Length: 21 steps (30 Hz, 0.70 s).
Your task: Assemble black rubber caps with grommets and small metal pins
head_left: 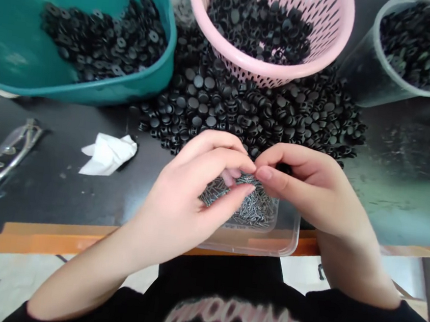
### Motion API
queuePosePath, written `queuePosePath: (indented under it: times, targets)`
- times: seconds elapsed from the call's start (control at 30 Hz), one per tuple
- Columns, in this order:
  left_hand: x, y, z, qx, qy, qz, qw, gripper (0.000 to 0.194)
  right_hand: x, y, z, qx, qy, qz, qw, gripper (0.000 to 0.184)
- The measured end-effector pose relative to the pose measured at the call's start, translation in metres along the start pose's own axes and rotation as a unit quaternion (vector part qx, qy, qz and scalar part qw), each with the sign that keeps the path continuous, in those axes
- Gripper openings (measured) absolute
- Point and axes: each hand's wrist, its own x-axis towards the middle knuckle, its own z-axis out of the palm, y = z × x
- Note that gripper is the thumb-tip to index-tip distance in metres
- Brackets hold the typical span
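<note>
- fingertips of both hands meet above the clear box (pixel 291 243) at the table's near edge; the step in hand seems to be fine fingertip work on something small, perhaps picking up or fitting a piece.
- the left hand (pixel 181 188) is loosely curved, its thumb tip apart from its index tip; whether it grasps anything, i cannot tell.
- the right hand (pixel 312 186) has thumb and index drawn together, touching the left index tip; what lies between them, if anything, is hidden.
- the metal pins (pixel 258 206) lie loose in the clear box, right under the hands; they are too small to tell if they have threads.
- the black caps (pixel 244 102) are heaped on the table (pixel 58 185), just beyond the hands and farther from the near edge.
- behind that heap stand the pink basket (pixel 263 67), the green bin (pixel 110 93) toward the table's left and the clear tub (pixel 388 69) toward its right, each holding black pieces.
- the next move, as i judge it, calls for a light, steady pinch, with the pins and the caps both within short reach.
</note>
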Motion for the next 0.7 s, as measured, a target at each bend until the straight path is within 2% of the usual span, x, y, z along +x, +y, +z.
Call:
queuePosePath:
  times: [0.17,0.23,0.37,0.57,0.7]
  targets:
    - [-0.003,-0.001,-0.001,-0.13,-0.014,0.005,0.991,0.029,0.002,0.005,0.002,0.059,0.025,-0.026,0.998,0.012]
    - [-0.005,-0.001,0.001,-0.141,-0.011,-0.004,0.99,0.028,0.001,0.007,0.003,0.076,0.027,-0.036,0.996,0.009]
    - [-0.007,-0.002,0.003,-0.157,0.031,-0.015,0.987,0.031,-0.002,0.008,0.003,0.071,0.053,-0.058,0.994,0.009]
    - [-0.009,-0.006,0.006,-0.086,0.039,-0.01,0.995,0.031,-0.008,0.006,0.006,-0.002,0.103,-0.1,0.99,0.006]
    - [-0.01,-0.008,0.009,-0.037,0.034,0.007,0.999,0.033,-0.009,0.005,0.009,-0.103,0.11,-0.136,0.979,0.009]
